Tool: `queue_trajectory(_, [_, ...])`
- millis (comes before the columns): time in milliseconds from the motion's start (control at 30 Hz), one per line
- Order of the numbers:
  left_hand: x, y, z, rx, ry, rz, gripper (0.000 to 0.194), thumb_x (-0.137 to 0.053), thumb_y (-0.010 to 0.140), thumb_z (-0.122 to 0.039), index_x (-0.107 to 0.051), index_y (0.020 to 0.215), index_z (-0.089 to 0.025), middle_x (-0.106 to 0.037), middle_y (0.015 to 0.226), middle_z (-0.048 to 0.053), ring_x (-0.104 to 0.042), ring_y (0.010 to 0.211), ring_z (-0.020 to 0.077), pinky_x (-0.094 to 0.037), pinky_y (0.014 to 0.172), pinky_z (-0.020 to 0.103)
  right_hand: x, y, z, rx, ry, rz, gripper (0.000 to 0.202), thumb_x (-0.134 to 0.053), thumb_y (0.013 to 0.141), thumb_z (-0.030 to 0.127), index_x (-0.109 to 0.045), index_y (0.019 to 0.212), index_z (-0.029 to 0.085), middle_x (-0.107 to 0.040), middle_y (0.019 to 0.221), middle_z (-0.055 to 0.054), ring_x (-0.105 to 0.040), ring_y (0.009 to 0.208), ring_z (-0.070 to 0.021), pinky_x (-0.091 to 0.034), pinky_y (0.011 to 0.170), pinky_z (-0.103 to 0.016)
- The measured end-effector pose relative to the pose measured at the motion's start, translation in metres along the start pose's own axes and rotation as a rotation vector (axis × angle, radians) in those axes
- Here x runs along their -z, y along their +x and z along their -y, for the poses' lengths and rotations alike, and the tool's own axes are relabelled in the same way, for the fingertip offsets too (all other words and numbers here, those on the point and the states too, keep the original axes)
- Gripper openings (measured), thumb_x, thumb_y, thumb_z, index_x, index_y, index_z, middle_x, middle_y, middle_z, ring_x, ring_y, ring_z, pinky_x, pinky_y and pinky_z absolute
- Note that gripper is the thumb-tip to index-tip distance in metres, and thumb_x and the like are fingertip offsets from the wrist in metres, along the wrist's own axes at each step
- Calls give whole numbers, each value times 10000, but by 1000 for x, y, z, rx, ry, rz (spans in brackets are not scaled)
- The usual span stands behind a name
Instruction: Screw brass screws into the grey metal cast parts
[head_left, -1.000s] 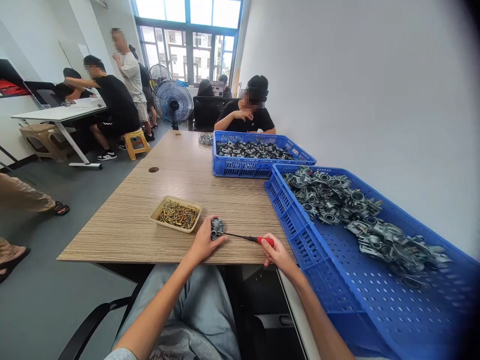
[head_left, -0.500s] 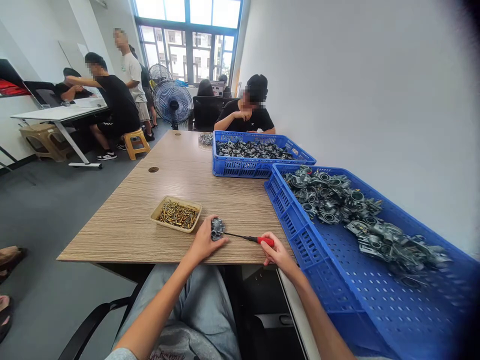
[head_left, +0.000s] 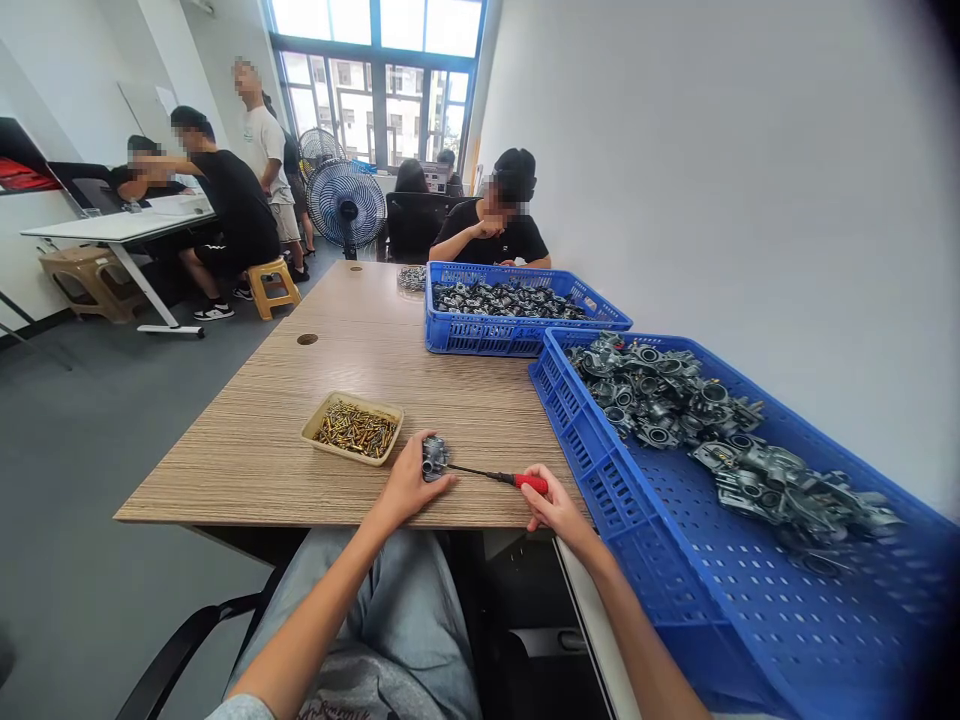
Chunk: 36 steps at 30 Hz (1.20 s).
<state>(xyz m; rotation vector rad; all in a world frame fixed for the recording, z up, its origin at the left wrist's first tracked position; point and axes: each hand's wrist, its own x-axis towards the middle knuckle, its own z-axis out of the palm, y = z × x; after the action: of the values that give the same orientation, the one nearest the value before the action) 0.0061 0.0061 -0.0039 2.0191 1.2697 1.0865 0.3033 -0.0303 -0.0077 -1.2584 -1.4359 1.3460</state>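
Observation:
My left hand (head_left: 409, 487) grips a small grey metal part (head_left: 434, 456) that rests on the wooden table (head_left: 360, 350) near its front edge. My right hand (head_left: 553, 508) holds a red-handled screwdriver (head_left: 501, 477), whose thin black shaft points left with its tip at the part. A shallow beige tray of brass screws (head_left: 353, 427) sits just left of the part. A big blue crate (head_left: 720, 540) holding several grey metal castings (head_left: 720, 440) stands right of my right hand.
A second blue crate (head_left: 517, 305) with metal parts stands farther back on the table. A person in black sits at the table's far end. A standing fan (head_left: 346, 205) and other people at a white table (head_left: 120, 225) are at back left.
My hands, the part and the screwdriver have stayed put. A passer-by's legs and sandals at the left edge have moved out of view.

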Motion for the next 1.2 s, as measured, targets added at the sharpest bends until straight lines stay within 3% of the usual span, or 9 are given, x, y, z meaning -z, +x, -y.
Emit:
queue_trajectory(233, [0,0,-1,-11,-2,-8,702,-745,813,-362,-374,1396,-235,-553,1339,104,-559,1237,275,-450,1087,449,-1,2,-4,-5,-2,-23,407,-585,912,632,-489,877,238,-356,566,108,-311,444,-74,-545,412,-253])
queue_trajectory(433, [0,0,-1,-15,3,-10,690,-737,821,-356,-375,1394,-233,-550,1346,107,-555,1256,275,-444,1099,442,1,0,-4,-2,6,-9,388,-640,891,597,-510,1000,248,-335,592,122,-305,430,-61,-561,452,-265])
queue_trajectory(667, [-1,0,0,-15,11,-10,697,-731,827,-382,-363,1399,-229,-547,1356,112,-547,1269,278,-433,1113,449,-1,2,-4,2,4,-17,403,-593,908,623,-504,873,232,-357,571,110,-313,437,-66,-550,427,-260])
queue_trajectory(900, [0,0,0,-18,18,-15,681,-729,821,-351,-371,1389,-234,-548,1350,106,-545,1271,276,-436,1112,446,1,0,-3,-5,-27,-20,405,-664,863,602,-513,985,246,-353,598,119,-364,429,-66,-533,428,-246])
queue_trajectory(1200, [-1,0,1,-27,11,-23,689,-732,825,-381,-378,1398,-238,-550,1347,107,-543,1274,278,-433,1117,457,-1,1,1,-19,-18,-17,398,-645,869,615,-510,936,247,-342,592,119,-346,422,-67,-537,431,-256])
